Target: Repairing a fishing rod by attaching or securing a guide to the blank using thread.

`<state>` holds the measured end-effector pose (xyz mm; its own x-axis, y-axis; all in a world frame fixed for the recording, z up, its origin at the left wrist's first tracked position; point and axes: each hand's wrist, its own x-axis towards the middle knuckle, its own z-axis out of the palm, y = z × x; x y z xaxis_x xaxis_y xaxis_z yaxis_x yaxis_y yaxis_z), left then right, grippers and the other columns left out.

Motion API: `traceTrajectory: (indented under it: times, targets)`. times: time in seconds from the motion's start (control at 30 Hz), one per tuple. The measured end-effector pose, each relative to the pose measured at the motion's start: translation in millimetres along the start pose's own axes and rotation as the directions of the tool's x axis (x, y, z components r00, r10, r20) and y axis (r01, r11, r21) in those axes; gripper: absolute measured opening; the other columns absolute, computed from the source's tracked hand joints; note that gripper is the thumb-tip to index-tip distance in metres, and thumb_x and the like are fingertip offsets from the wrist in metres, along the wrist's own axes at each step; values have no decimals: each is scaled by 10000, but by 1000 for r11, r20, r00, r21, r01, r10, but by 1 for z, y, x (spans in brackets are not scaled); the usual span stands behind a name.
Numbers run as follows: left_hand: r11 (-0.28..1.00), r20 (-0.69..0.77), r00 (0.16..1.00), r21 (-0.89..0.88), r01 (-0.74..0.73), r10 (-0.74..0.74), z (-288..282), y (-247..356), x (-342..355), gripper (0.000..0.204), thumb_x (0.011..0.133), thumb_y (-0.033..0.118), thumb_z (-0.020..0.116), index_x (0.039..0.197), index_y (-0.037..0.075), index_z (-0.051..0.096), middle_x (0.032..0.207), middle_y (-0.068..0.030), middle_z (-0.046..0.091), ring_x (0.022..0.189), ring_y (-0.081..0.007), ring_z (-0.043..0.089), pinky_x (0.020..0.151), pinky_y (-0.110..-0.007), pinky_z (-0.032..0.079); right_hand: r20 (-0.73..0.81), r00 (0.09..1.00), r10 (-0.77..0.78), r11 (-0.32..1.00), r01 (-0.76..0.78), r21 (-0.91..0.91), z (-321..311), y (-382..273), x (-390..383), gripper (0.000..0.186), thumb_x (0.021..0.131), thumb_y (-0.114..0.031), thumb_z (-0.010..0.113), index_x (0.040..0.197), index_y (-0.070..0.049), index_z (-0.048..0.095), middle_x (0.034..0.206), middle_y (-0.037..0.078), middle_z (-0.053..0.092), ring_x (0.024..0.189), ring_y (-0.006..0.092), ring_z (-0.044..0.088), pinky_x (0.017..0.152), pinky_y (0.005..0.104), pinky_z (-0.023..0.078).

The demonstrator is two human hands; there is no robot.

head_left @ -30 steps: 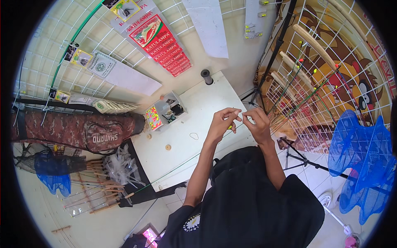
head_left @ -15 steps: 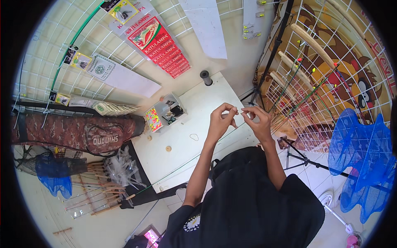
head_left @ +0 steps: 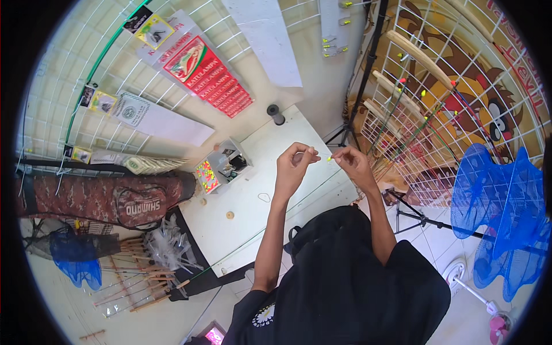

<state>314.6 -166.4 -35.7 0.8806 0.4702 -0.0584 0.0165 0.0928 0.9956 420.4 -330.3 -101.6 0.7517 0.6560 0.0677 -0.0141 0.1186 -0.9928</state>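
Head view, single entry.

- Left hand (head_left: pixel 292 168): raised over the white desk (head_left: pixel 247 230); fingers pinched shut, apparently on a fine line too thin to make out.
- Right hand (head_left: pixel 352 162): level with the left, close beside it; fingers nipped on a small yellow-green bead (head_left: pixel 329 158).
- Bead: in the gap between both hands, at the right fingertips, nearer the right; the left fingers lie just left of it. Long axis too small to tell.
- On desk: small compartment box (head_left: pixel 221 168), black spool (head_left: pixel 276 114), wooden ring (head_left: pixel 230 215).
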Motion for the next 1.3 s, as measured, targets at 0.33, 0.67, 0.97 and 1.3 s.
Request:
traceTrajectory:
  times: [0.33, 0.67, 0.97, 1.3]
  targets:
    - [979, 52, 991, 167, 115, -125, 15, -48, 13, 205, 941, 179, 592, 913, -24, 600, 837, -86, 688, 771, -163, 701, 649, -239, 514, 77, 978, 192, 916, -207, 344, -26, 50, -6, 58, 911, -114, 604, 939, -72, 577, 999, 82, 664, 973, 113, 574, 900, 275, 403]
    - [971, 5, 990, 196, 140, -143, 9, -57, 21, 211, 938, 186, 592, 904, -22, 605, 816, -80, 686, 739, -157, 694, 656, -250, 519, 42, 948, 316, 934, -319, 161, -43, 68, -5, 174, 884, -159, 675, 988, -22, 651, 957, 57, 661, 898, 133, 627, 873, 273, 458]
    - [963, -28, 985, 206, 172, -170, 2, -78, 23, 240, 936, 215, 595, 888, -20, 610, 799, -84, 679, 707, -161, 687, 655, -262, 533, 0, 929, 369, 929, -369, 6, -64, 97, -3, 124, 899, -140, 648, 954, -29, 643, 949, 49, 675, 916, 107, 606, 869, 257, 455]
    - [946, -34, 972, 222, 236, -234, -5, -106, 23, 248, 932, 223, 597, 890, -21, 615, 799, -92, 679, 687, -162, 683, 644, -264, 540, -36, 928, 371, 929, -371, 9, -80, 103, -16, 180, 901, -199, 650, 991, -46, 675, 932, 14, 677, 749, 49, 515, 684, 208, 404]
